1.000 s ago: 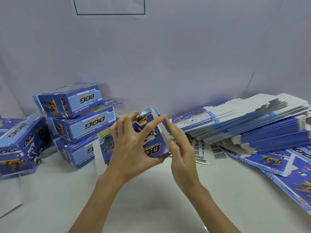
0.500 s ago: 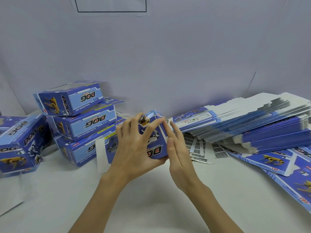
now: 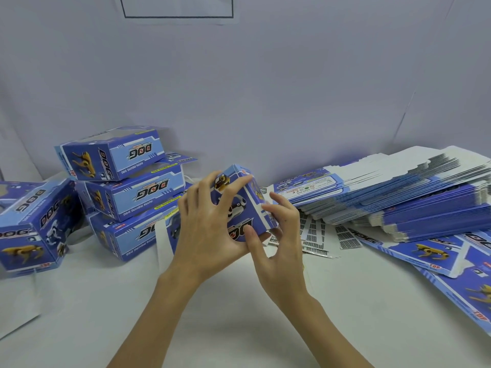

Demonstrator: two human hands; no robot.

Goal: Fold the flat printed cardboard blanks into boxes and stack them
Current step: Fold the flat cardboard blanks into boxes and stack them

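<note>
- At the bench's left edge a folded box point(image 3: 32, 229) lies on its side, its panels reading "DOG" and "TOP" beside a yellow robot dog; it sits where it did a second ago.
- Just to its right, toward the back left, a stack of boxes point(image 3: 125, 192) stands three high. Their faces show "DOG" upside down, with "FUNNY MOVING DOG" below on the upper two. The top one sits askew, and the stack is unchanged.
- The left hand point(image 3: 210, 229) holds the half-folded box point(image 3: 240, 205) above the bench point(image 3: 186, 328) near its middle, fingers spread over the printed front and thumb beneath. This grip is as before.
- That box has turned since half a second ago: its top corner now points up and its right end faces the camera more. "DOG" shows upside down on its lower face.
- The right hand point(image 3: 281, 240) has changed. Earlier its straight fingers lay flat against the box's right side; now they curl round that end, thumb pressed on the front near the lettering.
- Behind the right hand, barcode sticker sheets point(image 3: 316, 235) lie flat on the bench; their print is too small to read.
- Along the right edge the pile of flat blanks point(image 3: 398, 197) fans out, and loose blanks point(image 3: 438, 258) in front show "TOP".
</note>
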